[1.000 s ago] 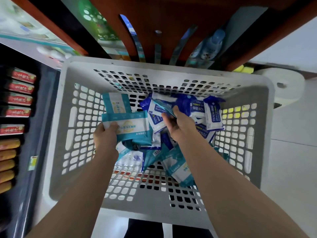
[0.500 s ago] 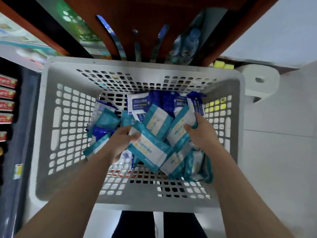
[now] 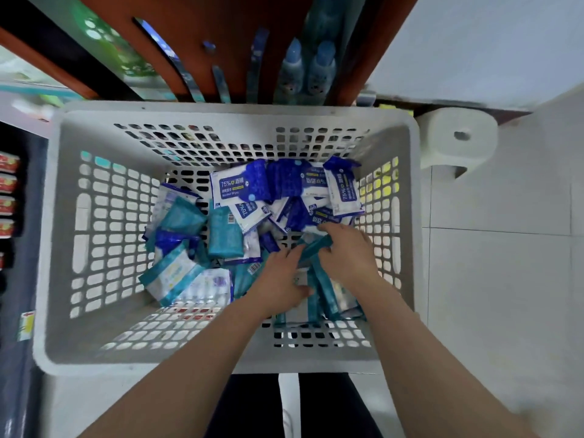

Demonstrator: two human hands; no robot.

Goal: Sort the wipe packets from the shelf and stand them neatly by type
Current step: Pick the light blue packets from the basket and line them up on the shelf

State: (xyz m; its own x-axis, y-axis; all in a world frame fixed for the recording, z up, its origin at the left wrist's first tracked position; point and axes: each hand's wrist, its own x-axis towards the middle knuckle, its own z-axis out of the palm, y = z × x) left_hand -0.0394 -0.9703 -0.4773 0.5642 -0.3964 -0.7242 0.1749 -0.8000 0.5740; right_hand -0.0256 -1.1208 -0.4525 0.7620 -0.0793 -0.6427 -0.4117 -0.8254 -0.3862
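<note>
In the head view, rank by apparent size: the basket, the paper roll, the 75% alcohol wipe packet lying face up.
1. White basket, by far the largest.
2. Paper roll.
3. 75% alcohol wipe packet, though it lies deeper, so the gap may be overstated.

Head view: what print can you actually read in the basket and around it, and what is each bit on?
"75%" and "Alcohol Wipes": flat dark blue packet at the basket's far wall; its other characters are too blurred.
"75%": upright blue packet at the far right.
"75": tilted blue packet, partly covered.
Teal packets: print and barcodes unreadable.
Red boxes at the left: blurred.
</note>
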